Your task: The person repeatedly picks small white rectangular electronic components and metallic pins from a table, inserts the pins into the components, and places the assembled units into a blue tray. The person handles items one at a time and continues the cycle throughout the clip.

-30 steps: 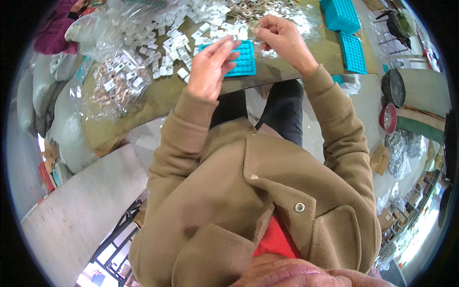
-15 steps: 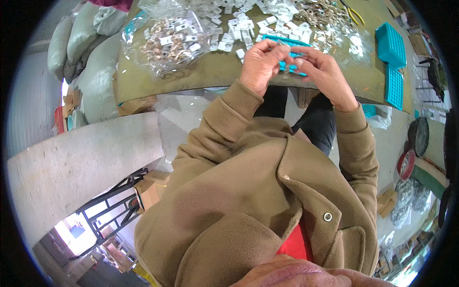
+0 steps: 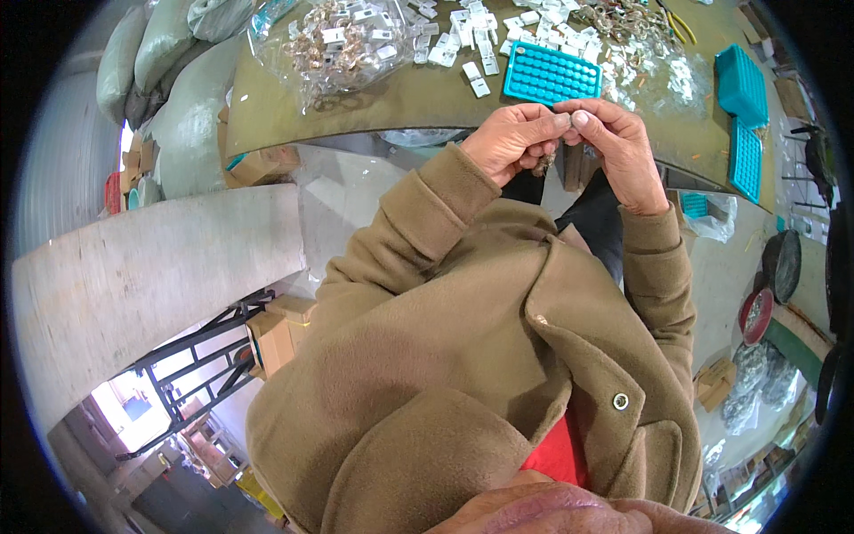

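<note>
My left hand (image 3: 514,138) and my right hand (image 3: 620,149) meet fingertip to fingertip just off the table's near edge. Both are closed in pinches, and whatever lies between the tips is too small to make out. Below the curled fingers of my left hand hangs a bunch of small brownish pieces (image 3: 546,164), partly hidden by them. Just beyond my hands, a teal tray (image 3: 553,73) with rows of round pockets lies on the table. White plastic pieces (image 3: 478,80) are scattered left of it and behind it.
A clear bag (image 3: 342,49) of gold-coloured parts and white pieces lies on the table (image 3: 294,116). Loose metallic parts (image 3: 627,31) and yellow-handled pliers (image 3: 680,27) are at the far right. Teal baskets (image 3: 741,87) stand at the right edge. Stuffed sacks (image 3: 191,125) are stacked left.
Both hands have drawn back from over the teal tray toward my body, still pinched together. The tray now shows fully, and the table sits higher in the view.
</note>
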`<action>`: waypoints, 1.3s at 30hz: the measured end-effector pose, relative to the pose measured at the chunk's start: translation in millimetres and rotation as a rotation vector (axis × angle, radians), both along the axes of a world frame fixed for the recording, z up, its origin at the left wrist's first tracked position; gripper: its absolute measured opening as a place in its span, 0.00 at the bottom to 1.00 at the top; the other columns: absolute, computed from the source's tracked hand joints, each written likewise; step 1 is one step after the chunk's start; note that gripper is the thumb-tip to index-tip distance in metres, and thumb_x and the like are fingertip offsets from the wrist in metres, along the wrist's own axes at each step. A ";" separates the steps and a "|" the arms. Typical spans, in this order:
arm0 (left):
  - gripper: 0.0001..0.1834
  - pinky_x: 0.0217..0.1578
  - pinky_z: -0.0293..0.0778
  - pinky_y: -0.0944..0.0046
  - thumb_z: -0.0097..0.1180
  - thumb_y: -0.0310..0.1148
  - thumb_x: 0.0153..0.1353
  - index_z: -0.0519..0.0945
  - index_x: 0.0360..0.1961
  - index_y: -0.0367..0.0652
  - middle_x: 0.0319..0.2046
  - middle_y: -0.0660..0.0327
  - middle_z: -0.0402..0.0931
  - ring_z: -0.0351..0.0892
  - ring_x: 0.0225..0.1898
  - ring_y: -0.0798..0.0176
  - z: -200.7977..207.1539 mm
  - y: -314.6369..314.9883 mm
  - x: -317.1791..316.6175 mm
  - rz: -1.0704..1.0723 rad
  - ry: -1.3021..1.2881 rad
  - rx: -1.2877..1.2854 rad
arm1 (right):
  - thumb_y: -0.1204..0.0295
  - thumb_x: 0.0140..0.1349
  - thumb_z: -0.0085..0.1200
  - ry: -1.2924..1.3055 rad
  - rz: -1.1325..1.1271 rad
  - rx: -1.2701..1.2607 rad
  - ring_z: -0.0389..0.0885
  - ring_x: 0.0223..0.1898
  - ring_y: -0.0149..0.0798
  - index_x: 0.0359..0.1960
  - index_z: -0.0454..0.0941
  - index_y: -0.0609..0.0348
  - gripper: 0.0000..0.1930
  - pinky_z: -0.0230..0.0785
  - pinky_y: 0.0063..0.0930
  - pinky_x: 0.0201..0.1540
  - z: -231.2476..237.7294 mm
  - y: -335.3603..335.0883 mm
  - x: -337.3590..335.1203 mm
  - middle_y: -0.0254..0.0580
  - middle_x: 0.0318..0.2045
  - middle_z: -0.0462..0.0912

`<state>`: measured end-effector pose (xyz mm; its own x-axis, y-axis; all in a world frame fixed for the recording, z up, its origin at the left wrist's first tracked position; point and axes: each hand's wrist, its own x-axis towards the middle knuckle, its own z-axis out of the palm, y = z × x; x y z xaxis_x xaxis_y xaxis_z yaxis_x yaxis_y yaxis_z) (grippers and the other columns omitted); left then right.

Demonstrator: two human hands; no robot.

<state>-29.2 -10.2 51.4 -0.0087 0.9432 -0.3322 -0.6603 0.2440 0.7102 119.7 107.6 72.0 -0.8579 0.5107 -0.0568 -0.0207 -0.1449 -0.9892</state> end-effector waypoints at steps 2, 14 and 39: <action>0.14 0.20 0.57 0.79 0.56 0.44 0.66 0.77 0.38 0.43 0.25 0.72 0.68 0.59 0.22 0.80 -2.5 -2.9 0.8 -0.030 -0.095 0.015 | 0.70 0.67 0.53 0.045 -0.020 -0.104 0.77 0.35 0.24 0.45 0.81 0.64 0.12 0.72 0.20 0.43 -2.2 -7.2 1.9 0.34 0.34 0.83; 0.07 0.26 0.66 0.77 0.57 0.33 0.63 0.79 0.38 0.42 0.26 0.67 0.78 0.71 0.25 0.77 4.2 -20.1 -1.1 -0.052 0.175 -0.095 | 0.76 0.61 0.57 0.025 -0.030 0.440 0.77 0.38 0.25 0.46 0.81 0.60 0.11 0.71 0.21 0.44 -2.5 -10.5 17.2 0.34 0.37 0.82; 0.03 0.23 0.73 0.75 0.58 0.25 0.61 0.77 0.33 0.36 0.25 0.65 0.78 0.74 0.24 0.77 -13.1 -9.0 30.9 0.433 0.755 0.159 | 0.77 0.64 0.54 0.221 -0.277 -0.375 0.75 0.32 0.24 0.38 0.77 0.60 0.03 0.69 0.18 0.38 -49.5 -32.4 -5.4 0.31 0.32 0.79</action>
<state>1.7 -19.2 38.4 -0.5401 0.8406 0.0415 -0.0131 -0.0578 0.9982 114.3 75.2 22.5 -0.7058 0.6994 -0.1124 -0.3109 -0.4484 -0.8380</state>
